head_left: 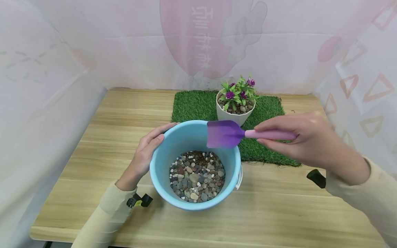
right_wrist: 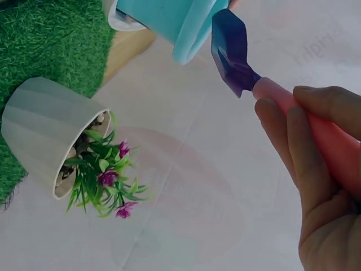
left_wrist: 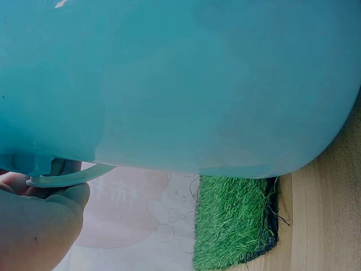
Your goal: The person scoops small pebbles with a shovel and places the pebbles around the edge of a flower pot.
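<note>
"What's the left hand [head_left: 145, 151] doing?"

"Gripping the bucket [head_left: 184, 137] by its left rim, thumb near the edge, fingers against the outside."

"And inside the bucket?"

"Mixed stones [head_left: 195, 179] across the bottom."

"What's behind it?"

"A green mat [head_left: 195, 106], running out past the bucket's right side too."

"Where's the scoop [head_left: 237, 133]?"

"Blade over the bucket's far right rim; I can't tell whether they touch. The pink end points rightward."

"And the pot [head_left: 232, 116]?"

"On the mat, behind the bucket, holding purple flowers [head_left: 237, 94]."

"The right hand [head_left: 305, 137]?"

"Right of the bucket, pinching the scoop's pink end between thumb and fingers."
</note>
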`<state>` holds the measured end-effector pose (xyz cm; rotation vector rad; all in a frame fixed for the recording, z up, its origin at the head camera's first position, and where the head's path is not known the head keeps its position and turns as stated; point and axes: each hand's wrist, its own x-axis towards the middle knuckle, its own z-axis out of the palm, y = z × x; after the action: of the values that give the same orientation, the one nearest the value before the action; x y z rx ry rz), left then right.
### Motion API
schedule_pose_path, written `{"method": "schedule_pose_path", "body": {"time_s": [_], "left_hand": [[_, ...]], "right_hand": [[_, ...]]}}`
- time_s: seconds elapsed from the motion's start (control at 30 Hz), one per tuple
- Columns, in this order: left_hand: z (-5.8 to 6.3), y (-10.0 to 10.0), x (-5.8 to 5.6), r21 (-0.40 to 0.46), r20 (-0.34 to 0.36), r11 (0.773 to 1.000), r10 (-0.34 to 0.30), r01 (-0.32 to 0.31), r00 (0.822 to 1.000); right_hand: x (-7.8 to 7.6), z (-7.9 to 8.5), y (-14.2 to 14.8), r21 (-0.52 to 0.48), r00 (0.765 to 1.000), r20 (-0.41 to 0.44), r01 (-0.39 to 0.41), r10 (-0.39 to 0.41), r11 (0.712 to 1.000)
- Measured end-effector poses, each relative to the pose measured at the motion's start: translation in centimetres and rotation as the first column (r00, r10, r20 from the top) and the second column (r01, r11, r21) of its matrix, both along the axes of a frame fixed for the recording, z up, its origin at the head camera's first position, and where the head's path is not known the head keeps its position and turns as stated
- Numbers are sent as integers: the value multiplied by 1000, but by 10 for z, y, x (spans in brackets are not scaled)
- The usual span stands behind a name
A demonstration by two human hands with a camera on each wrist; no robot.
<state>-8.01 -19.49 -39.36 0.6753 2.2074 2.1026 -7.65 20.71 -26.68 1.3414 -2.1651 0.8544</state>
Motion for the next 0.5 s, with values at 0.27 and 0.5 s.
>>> {"method": "schedule_pose_path", "body": {"time_s": [0.27, 0.5], "left_hand": [[2, 1, 1, -4, 37, 1000, 17, -17, 999], [2, 1, 2, 8, 37, 1000, 6, -6, 999]], "right_hand": [[2, 5, -13, 94, 979, 132, -171, 158, 981], [-3, 2, -28, 189, 950, 245, -244, 195, 951]]}}
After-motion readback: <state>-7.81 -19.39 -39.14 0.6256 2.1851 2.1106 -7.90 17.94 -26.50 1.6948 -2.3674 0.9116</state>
